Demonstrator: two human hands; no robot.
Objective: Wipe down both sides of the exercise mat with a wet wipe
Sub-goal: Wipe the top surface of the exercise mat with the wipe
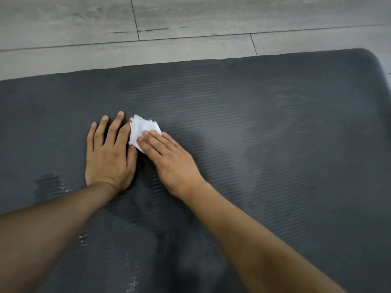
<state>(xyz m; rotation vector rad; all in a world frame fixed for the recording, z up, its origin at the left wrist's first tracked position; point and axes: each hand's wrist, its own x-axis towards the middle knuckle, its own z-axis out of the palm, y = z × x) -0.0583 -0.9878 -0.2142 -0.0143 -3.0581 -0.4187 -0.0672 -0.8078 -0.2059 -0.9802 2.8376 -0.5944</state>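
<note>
From the head view, we are kneeling over a dark grey ribbed foam exercise mat (254, 123) lying flat on pale grey wood-plank flooring (84, 22). Our right hand (171, 161) is pressing a crumpled white wet wipe (141, 129) onto the mat with straight, flat fingers — gripping nothing, just bearing down so the wipe is dragging across the ribs. Our left hand (109, 153) is lying flat with fingers spread just beside the wipe, probably pinning the mat so it is not sliding. Damp, glistening patches (50, 182) are showing near our left forearm — so this face looks partly wiped, we judge.
</note>
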